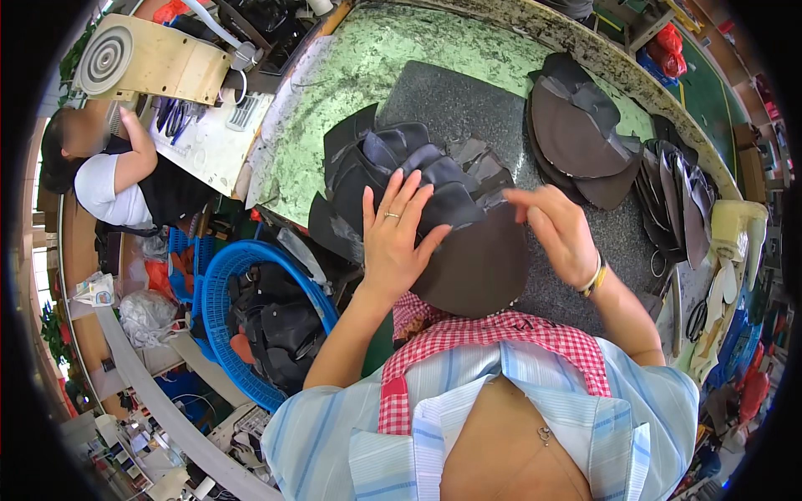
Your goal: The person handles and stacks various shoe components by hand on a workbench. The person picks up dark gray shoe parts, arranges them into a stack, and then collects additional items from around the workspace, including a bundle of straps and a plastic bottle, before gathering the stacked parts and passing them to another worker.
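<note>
Black and brown pile point(451, 200), fanned out on the table point(288, 159)

Closest to the checked apron point(493, 324), one broad brown piece point(476, 271) shows its rounded edge. Black flaps point(342, 134) spread beyond it, at least five, too overlapped for me to count fully. The left hand point(397, 238) lies open on the flaps, fingers spread; the right hand point(564, 238) is half curled beside the brown edge, and whether it pinches anything I can't tell. Each piece looks light, bendy and hard to break, I'd say, though loose layers might slide over one another. I'd take the rounded rim between thumb and fingers, other palm flat on top. Off to the left is one blue basket point(209, 301) of dark scraps point(288, 334), too jumbled to count. One grey board point(443, 92) lies partly under the pile. Farther right are two more: a brown stack point(576, 146) and a ruffled dark stack point(660, 200). Well apart, far left, is one co-worker point(113, 179).
</note>
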`<state>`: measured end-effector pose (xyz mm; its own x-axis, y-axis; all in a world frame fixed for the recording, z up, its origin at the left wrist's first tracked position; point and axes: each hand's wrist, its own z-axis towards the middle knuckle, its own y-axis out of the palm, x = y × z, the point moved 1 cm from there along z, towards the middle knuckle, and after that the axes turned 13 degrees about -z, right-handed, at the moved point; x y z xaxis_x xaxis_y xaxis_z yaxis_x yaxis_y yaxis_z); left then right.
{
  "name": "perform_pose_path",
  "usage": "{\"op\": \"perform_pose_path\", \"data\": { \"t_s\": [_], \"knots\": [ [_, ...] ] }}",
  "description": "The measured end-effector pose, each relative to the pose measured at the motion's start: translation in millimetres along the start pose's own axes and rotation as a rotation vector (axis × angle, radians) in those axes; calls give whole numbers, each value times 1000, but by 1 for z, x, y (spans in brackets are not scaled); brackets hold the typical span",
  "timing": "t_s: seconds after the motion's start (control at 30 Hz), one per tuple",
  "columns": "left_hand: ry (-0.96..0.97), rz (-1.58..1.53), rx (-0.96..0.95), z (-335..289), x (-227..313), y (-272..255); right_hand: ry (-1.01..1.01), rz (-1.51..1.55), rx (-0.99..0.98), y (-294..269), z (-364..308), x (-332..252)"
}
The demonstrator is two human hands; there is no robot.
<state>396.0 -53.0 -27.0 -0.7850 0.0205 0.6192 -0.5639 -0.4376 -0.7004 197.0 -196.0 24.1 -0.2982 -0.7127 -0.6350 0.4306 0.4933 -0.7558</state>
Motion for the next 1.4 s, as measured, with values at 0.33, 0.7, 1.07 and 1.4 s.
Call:
{"op": "perform_pose_path", "data": {
  "t_s": [0.33,0.7,1.07,1.4],
  "knots": [
    [-33,-55,-140,2,10,-5,-13,248,-318,51,32,5],
    [-66,-58,58,-4,29,5,108,526,-297,50,58,45],
    [52,-293,58,-11,32,6,-91,144,-189,61,92,37],
    [310,-172,287,-14,19,4,-285,426,-356,44,95,36]
  ]
}}
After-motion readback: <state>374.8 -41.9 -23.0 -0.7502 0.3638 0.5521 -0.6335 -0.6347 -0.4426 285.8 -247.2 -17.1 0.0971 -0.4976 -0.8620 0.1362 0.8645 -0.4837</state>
